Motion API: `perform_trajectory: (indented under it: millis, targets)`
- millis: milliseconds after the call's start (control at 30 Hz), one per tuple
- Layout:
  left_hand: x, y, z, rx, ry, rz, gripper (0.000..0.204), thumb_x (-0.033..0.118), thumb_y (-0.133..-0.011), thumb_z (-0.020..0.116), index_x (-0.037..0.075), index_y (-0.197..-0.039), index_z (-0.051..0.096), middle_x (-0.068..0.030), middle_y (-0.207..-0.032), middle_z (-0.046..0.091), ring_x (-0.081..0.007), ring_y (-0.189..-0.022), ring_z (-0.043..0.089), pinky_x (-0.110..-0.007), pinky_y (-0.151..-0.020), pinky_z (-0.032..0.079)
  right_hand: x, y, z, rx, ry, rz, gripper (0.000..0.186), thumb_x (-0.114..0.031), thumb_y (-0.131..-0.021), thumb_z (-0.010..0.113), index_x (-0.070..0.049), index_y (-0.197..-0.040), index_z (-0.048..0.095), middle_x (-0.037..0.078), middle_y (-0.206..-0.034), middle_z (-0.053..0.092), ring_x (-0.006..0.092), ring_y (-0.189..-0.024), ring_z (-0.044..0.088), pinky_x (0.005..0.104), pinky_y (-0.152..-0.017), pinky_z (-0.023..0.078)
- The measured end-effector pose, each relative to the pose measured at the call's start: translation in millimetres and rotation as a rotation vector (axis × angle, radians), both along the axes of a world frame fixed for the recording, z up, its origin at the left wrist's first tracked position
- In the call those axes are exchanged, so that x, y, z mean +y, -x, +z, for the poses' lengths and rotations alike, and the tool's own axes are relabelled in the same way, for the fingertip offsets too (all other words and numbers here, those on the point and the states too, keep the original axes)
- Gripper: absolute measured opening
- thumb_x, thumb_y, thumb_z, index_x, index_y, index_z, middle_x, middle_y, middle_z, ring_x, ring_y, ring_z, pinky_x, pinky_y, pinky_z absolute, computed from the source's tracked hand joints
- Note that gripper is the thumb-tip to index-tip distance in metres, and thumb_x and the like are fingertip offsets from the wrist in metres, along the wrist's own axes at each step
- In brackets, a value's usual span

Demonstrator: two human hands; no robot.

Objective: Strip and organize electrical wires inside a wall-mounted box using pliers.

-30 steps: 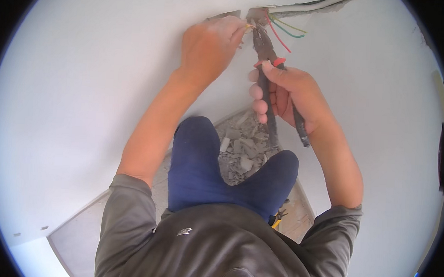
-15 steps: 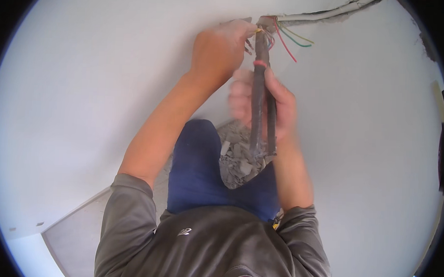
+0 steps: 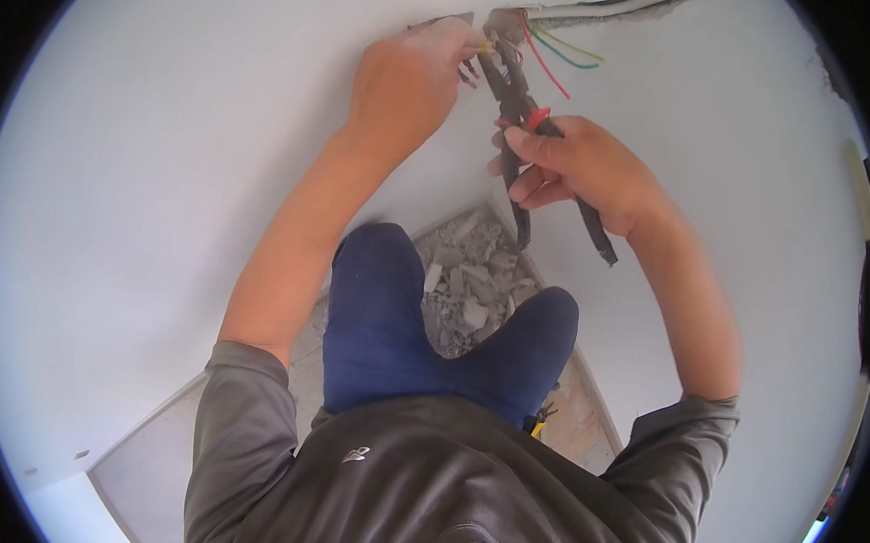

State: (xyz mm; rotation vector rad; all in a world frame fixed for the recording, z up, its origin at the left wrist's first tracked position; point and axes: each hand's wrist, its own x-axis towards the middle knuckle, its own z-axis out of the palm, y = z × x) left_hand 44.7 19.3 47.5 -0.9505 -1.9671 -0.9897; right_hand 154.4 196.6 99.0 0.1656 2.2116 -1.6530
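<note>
My left hand (image 3: 404,81) is up against the wall at the top, its fingers closed on a thin yellow wire (image 3: 485,47). Short dark wire ends stick out below those fingers. My right hand (image 3: 590,162) holds a pair of pliers (image 3: 509,90) with dark handles and a red band. Its handles are spread wide, and the jaws point up beside the left fingertips, opened around or near the wires; exactly what lies between them is hard to make out. To the right of the jaws, red (image 3: 546,58), green and yellow wires hang from a recess (image 3: 507,24) in the wall.
A white conduit (image 3: 602,9) runs in a chased groove from the recess toward the upper right. Broken rubble (image 3: 473,283) lies on the floor in the corner beyond my knees. A yellow-handled tool (image 3: 541,424) shows beside my right hip. White walls stand on both sides.
The plier handles have gone from close together to widely spread. My right hand and forearm have swung outward to the right. My left hand keeps its pinch beside the recess.
</note>
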Motion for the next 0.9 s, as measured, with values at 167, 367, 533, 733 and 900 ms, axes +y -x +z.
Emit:
perform_trajectory:
  millis: [167,367,533,733,900]
  targets:
    - [-1.2,0.3,-1.3,0.075,0.037,0.019,0.019,0.0,-0.086,0.056,0.009,-0.098,0.068,-0.0048,-0.079,0.072,-0.0162,-0.062,0.067,-0.03,-0.057,0.052,-1.9,3.6,17.1,-0.044,-0.174,0.023,0.043,-0.042,-0.094,0.061,-0.003,-0.114,0.062,0.007,-0.097,0.068,0.0091,-0.07,0.056,0.0269,-0.073,0.051]
    - [-0.4,-1.9,-4.4,0.051,0.018,0.012,0.019,-0.002,-0.079,0.056,0.008,-0.091,0.068,-0.0063,-0.075,0.069,-0.0253,-0.066,0.068,-0.037,-0.057,0.053,-2.0,5.7,22.7,-0.03,-0.304,0.028,0.036,-0.04,-0.095,0.059,-0.005,-0.098,0.066,0.006,-0.087,0.07,0.0105,-0.069,0.057,0.0258,-0.074,0.047]
    - [-0.3,-2.9,-3.2,0.061,0.029,0.011,0.021,-0.002,-0.079,0.056,0.009,-0.092,0.068,-0.0068,-0.076,0.069,-0.0256,-0.068,0.068,-0.037,-0.06,0.053,-3.1,6.3,18.6,-0.066,-0.178,0.031,0.036,-0.042,-0.094,0.061,-0.005,-0.095,0.066,0.006,-0.092,0.068,0.0122,-0.08,0.06,0.028,-0.081,0.046]
    - [-1.3,-2.6,-2.5,0.071,0.04,0.013,0.023,-0.003,-0.078,0.056,0.009,-0.095,0.069,-0.0065,-0.076,0.07,-0.0258,-0.069,0.068,-0.037,-0.062,0.054,-0.2,4.1,17.1,-0.051,-0.185,0.054,0.033,-0.035,-0.096,0.059,-0.003,-0.1,0.064,0.009,-0.094,0.067,0.0163,-0.088,0.065,0.0294,-0.088,0.048]
    - [-0.5,-3.4,-2.1,0.077,0.059,0.023,0.023,-0.002,-0.079,0.056,0.009,-0.095,0.069,-0.0054,-0.076,0.07,-0.0244,-0.068,0.068,-0.036,-0.061,0.053,1.0,-1.5,17.6,-0.069,0.027,-0.027,0.037,-0.031,-0.097,0.059,0.002,-0.115,0.058,0.013,-0.101,0.065,0.0223,-0.089,0.066,0.0339,-0.087,0.052]
